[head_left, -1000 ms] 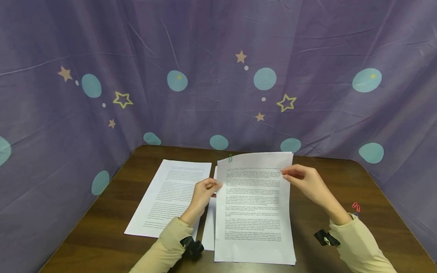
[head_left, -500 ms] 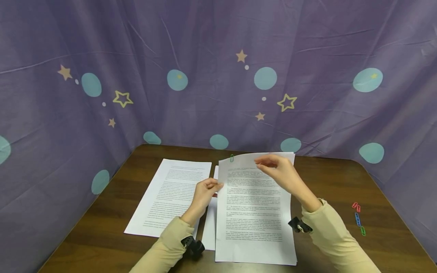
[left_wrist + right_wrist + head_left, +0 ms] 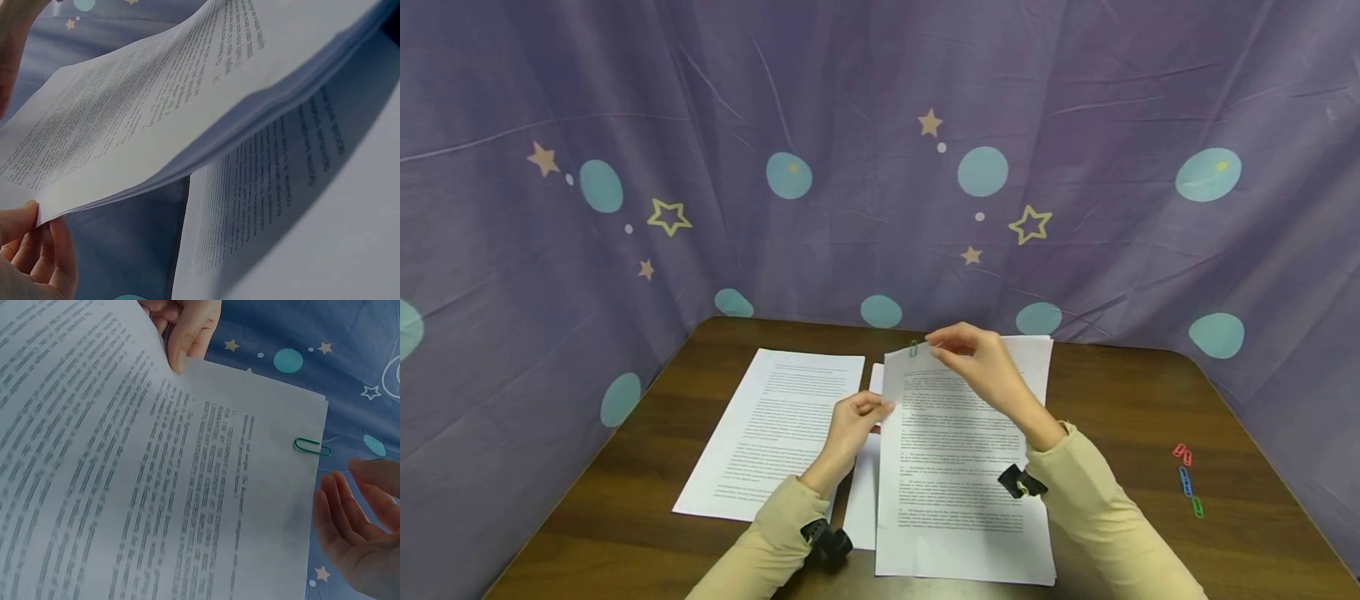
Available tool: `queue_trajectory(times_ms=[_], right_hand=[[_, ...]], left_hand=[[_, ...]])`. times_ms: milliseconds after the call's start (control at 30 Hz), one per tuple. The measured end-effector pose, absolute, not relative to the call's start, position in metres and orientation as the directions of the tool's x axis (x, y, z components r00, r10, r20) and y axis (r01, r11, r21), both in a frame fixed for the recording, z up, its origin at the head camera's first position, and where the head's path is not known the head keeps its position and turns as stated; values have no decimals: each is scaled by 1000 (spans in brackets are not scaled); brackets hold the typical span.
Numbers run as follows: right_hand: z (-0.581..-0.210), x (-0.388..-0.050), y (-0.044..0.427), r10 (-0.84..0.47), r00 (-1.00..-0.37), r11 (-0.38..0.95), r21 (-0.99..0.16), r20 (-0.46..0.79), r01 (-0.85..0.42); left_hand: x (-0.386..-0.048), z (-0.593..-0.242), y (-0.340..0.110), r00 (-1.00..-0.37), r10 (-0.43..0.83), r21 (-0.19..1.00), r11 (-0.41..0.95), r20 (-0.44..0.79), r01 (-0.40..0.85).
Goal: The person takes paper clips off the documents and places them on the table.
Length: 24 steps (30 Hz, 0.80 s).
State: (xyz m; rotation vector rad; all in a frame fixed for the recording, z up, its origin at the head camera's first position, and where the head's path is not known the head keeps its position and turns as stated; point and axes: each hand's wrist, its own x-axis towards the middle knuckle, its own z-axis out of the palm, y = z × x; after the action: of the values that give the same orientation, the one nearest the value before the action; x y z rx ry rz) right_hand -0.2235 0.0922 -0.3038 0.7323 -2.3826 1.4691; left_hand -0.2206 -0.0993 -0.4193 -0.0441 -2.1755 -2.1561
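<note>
A stack of printed sheets (image 3: 962,467) stands raised and tilted before me, its layered edge showing in the left wrist view. My left hand (image 3: 852,425) pinches the stack's left edge between thumb and fingers. A green paper clip (image 3: 913,349) sits on the top edge near the left corner. Just right of that clip, my right hand (image 3: 981,367) is at the top edge. In the right wrist view, the right thumb and fingers (image 3: 337,506) are apart and hold nothing; whether they touch the paper is unclear.
Another printed document (image 3: 775,442) lies on the wooden table (image 3: 625,467) to the left. A further white sheet (image 3: 861,500) shows partly behind the raised stack. On the right lie red paper clips (image 3: 1180,451), blue clips (image 3: 1184,481) and a green clip (image 3: 1197,507). A purple curtain hangs behind.
My right hand has left the stack's upper right side and moved left along the top to near the green clip. The left hand keeps its pinch; the stack has shifted slightly right.
</note>
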Motion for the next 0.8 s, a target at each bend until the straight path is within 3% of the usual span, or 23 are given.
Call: queue_trajectory(times_ms=[467, 800], right_hand=[[-306, -230, 82, -300, -824, 370, -738, 481, -565], [-306, -231, 80, -285, -811, 369, -722, 511, -585]], left_hand=[[-219, -416, -98, -997, -9, 997, -5, 76, 76], [-203, -390, -94, -997, -7, 996, 20, 82, 82]])
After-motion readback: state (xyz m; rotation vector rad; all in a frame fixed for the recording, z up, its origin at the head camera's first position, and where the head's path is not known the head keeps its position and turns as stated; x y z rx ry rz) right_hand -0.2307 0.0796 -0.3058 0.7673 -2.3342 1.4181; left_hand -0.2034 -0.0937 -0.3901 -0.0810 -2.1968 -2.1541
